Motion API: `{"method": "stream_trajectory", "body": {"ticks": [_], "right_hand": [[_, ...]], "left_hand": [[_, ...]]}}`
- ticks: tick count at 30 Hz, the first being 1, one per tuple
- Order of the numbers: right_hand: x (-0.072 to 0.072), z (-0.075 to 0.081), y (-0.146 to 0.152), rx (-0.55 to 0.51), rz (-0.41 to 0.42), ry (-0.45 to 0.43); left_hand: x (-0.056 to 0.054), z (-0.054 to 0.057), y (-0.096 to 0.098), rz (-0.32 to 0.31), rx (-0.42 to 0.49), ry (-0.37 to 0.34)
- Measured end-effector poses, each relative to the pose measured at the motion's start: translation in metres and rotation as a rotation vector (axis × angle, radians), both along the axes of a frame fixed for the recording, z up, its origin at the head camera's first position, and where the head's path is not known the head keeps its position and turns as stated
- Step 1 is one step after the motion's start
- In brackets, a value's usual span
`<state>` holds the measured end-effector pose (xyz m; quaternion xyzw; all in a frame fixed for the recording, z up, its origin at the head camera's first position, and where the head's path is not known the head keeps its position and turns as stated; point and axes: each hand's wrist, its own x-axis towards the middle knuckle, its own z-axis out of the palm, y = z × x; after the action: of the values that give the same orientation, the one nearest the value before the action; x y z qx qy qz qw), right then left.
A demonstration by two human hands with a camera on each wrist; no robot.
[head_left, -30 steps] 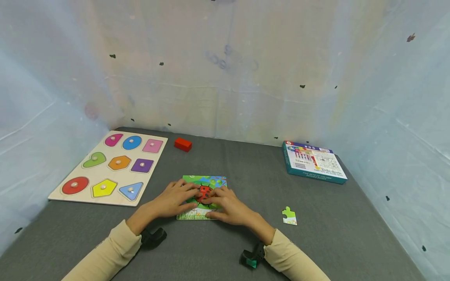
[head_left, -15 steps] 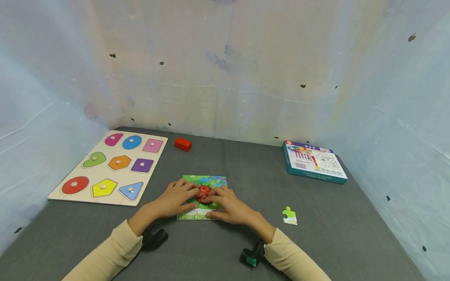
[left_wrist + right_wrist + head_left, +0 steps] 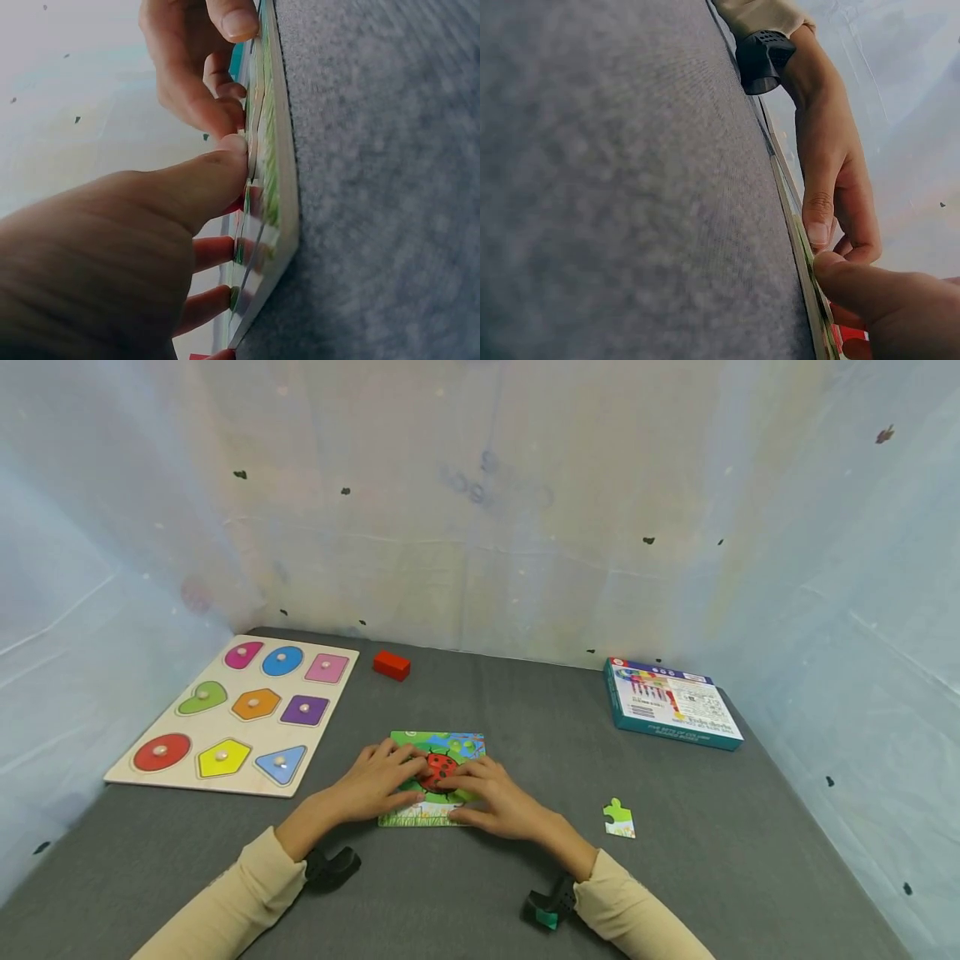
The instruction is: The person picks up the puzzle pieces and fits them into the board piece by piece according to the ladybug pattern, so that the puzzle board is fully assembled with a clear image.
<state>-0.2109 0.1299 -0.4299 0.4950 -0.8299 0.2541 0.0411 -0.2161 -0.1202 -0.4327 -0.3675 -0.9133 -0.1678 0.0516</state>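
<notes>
A ladybug jigsaw puzzle [image 3: 427, 817] lies flat on the grey table, showing a red ladybug on green with a grassy strip along its near edge. My left hand [image 3: 375, 783] rests on its left half, fingertips touching the surface. On the right half, my right hand [image 3: 495, 800] touches the picture with bent fingers and a spread thumb. Seen low in the left wrist view, the left thumb [image 3: 217, 176] meets the puzzle's top close to the right hand. Parts of the picture are hidden under both hands. A loose green-and-white jigsaw piece [image 3: 619, 820] lies to the right.
At the left is a wooden shape board [image 3: 247, 752] with knobbed coloured shapes. Behind the puzzle sits a red block [image 3: 392, 665]. A flat teal-edged box [image 3: 675, 706] lies at the back right. Pale sheeting [image 3: 480, 568] walls in the table's back and sides.
My right hand has shifted slightly to the right across the puzzle, its thumb moving along the near edge. The left hand stays nearly still, and the head view has tilted a little.
</notes>
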Motion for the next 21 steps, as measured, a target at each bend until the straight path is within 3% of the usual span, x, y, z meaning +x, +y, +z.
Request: {"method": "stream_trajectory", "body": {"ticks": [15,21], "right_hand": [[-0.002,-0.0078,0.004,-0.096,0.05,0.081],[-0.0025,-0.0097,0.0023,-0.104,0.034,0.107]], "left_hand": [[0.0004,-0.0021,-0.0029,-0.046,0.079,-0.007],[0.0002,-0.0013,-0.0027,-0.042,0.06,0.013]]}}
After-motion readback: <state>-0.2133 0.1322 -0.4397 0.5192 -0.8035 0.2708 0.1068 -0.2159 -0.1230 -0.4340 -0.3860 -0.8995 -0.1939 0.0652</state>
